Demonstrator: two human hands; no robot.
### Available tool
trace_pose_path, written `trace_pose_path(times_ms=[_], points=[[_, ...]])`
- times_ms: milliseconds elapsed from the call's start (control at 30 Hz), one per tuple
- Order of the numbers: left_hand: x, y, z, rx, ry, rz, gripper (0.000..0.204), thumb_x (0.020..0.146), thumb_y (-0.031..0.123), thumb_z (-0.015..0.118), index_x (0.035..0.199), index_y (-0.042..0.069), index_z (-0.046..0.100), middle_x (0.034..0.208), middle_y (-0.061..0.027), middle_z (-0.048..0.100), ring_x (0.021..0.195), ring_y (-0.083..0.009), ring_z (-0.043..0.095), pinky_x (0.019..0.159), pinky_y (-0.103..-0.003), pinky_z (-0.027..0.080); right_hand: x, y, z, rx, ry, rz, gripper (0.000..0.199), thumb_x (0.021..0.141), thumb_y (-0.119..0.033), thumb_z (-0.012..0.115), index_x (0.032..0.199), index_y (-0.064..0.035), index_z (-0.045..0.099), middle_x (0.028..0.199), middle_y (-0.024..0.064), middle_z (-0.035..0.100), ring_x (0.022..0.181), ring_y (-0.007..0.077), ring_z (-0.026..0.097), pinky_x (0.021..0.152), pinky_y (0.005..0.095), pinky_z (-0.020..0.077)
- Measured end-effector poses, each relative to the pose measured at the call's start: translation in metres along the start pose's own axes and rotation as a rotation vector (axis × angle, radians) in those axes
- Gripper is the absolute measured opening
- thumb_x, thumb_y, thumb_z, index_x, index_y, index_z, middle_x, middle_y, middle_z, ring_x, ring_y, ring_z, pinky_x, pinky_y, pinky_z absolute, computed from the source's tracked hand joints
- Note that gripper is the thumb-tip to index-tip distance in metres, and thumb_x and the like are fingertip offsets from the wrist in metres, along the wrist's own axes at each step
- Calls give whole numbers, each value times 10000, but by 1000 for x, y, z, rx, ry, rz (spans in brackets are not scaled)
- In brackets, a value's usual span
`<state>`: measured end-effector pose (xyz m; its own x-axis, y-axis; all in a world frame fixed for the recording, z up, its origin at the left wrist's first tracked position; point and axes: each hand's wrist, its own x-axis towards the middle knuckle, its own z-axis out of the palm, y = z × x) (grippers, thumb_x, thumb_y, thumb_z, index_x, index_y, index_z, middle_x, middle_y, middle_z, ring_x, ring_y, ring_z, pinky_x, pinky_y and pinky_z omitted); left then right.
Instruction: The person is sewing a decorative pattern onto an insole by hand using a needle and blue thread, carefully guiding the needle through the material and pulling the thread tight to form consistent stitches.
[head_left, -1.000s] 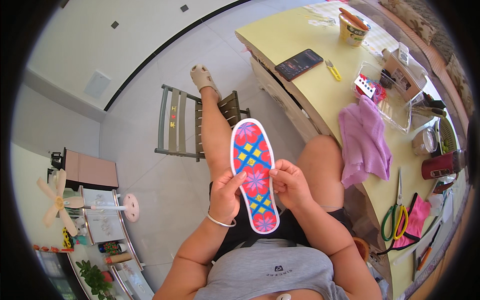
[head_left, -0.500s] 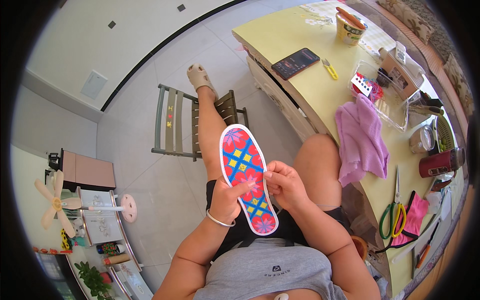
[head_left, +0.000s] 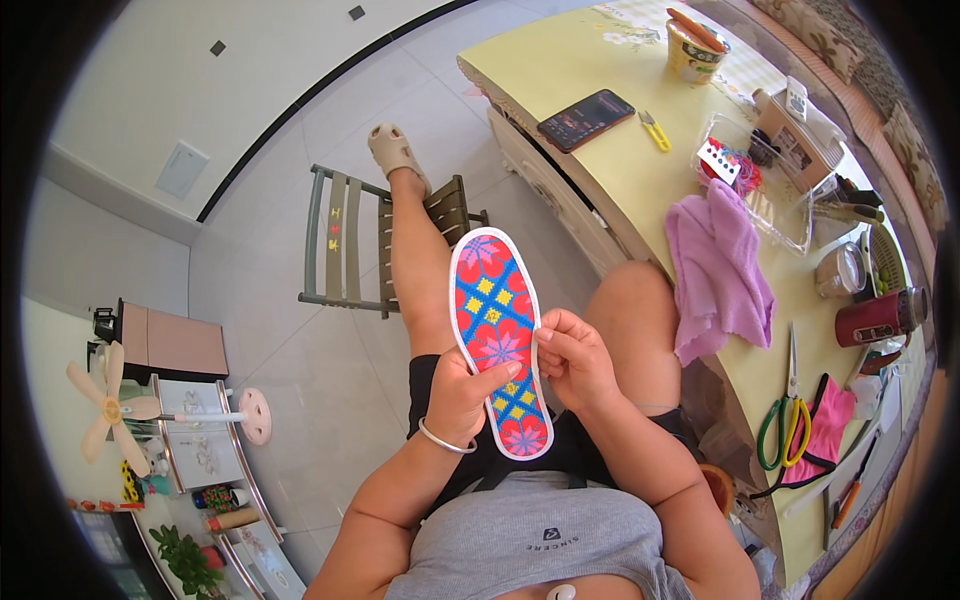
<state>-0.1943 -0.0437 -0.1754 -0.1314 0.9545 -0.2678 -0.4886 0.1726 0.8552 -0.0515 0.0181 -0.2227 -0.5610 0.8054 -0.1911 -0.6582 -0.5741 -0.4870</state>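
An embroidered insole (head_left: pixel 495 310) with a white rim and a red, blue, yellow and pink pattern is held up over my lap. My left hand (head_left: pixel 465 395) grips its left edge, thumb lying across the lower half of the pattern and fingers hidden behind. At the right edge, about mid-length, my right hand (head_left: pixel 572 360) pinches the white rim between thumb and forefinger, its other fingers curled. Whether a needle or thread is also in that pinch is too small to tell.
On the right, a yellow-covered table (head_left: pixel 620 180) bears a phone (head_left: pixel 587 120), yellow thread snips (head_left: pixel 654 132), a purple towel (head_left: pixel 722 265), green-and-yellow-handled scissors (head_left: pixel 785 425) and a clear tray (head_left: pixel 785 215) with coloured thread. Ahead, my foot rests on a folding chair (head_left: pixel 345 240). A fan (head_left: pixel 115 408) stands left.
The insole has risen slightly and turned more upright. My left thumb now lies lower on the pattern, while the right hand has shifted a little up and right along with the rim.
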Motion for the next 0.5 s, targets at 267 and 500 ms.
trace_pose_path(times_ms=[267,500], points=[[0,0,6,-6,55,64,333,787,-29,712,1102,-21,603,1033,-80,674,904,-154,658,820,-293,535,0,5,1,-63,-33,-14,48,923,-75,602,899,-42,576,643,-42,477,537,37,363,494,197,285],[3,-4,0,-3,66,-4,652,743,-92,704,1300,77,410,1128,-68,596,1026,-186,621,882,-331,529,1,6,0,-120,-24,-18,56,928,-85,602,903,-43,575,666,-43,498,545,31,381,499,191,297]])
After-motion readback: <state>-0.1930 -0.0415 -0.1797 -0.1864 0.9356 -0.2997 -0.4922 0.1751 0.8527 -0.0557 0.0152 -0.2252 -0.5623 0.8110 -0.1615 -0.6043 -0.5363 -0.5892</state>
